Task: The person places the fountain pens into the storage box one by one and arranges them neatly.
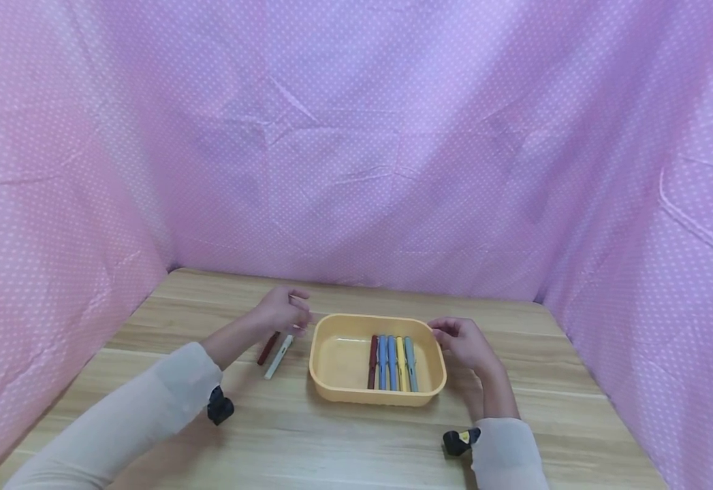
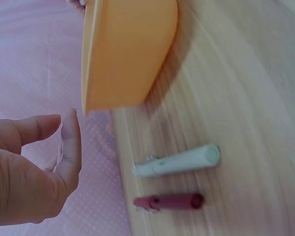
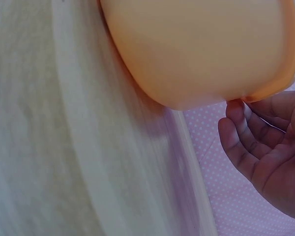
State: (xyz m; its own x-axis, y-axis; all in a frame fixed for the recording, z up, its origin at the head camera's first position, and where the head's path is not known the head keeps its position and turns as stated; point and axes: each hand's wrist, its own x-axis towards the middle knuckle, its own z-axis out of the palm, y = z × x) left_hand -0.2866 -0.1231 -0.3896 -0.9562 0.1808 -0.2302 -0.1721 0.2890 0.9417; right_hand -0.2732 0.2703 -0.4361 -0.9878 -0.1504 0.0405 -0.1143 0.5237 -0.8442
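Note:
My left hand [image 1: 282,309] hovers just left of a yellow tray [image 1: 338,394], fingers loosely bent, holding nothing. Below it on the table lie a white pen [image 1: 279,357] and a dark red pen [image 1: 267,350], side by side; both show their clips in the left wrist view, the white pen [image 2: 179,161] nearer the tray. At the tray's right end my right hand [image 1: 466,344] holds the rim with its fingertips; the right wrist view shows these fingers [image 3: 238,115] right at the tray's edge. Inside the tray, several pens [image 1: 391,363] in dark red, blue, yellow and green lie in a row toward the right.
The wooden table [image 1: 282,442] carries the tray near its middle. A pink dotted cloth [image 1: 356,170] hangs behind the table and along both sides. Small black devices sit at both wrists, below the light sleeves [image 1: 148,401].

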